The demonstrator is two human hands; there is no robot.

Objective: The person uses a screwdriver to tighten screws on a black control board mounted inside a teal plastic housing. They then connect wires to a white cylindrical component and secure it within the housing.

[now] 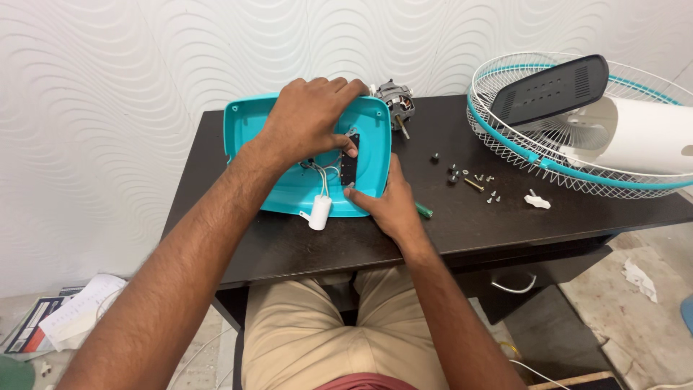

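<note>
Two hands meet on one small black board (pixel 349 167) inside the teal cover (pixel 249 123), which lies open side up on the bench (pixel 462 224). The board's long axis runs away from the person. Left hand (pixel 307 119) comes over the cover's far edge — its grip pinched on the board's far end. Right hand (pixel 390 206) rests at the cover's near right corner, thumb on the board's near end, and a green tool (pixel 424 211) peeks out beneath it. Right of the cover lie loose screws (pixel 473 180); a white capacitor (pixel 317 213) hangs off its near edge.

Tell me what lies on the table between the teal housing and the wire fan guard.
Head view: loose screws and bolts between teal housing and fan guard; motor behind.
</note>
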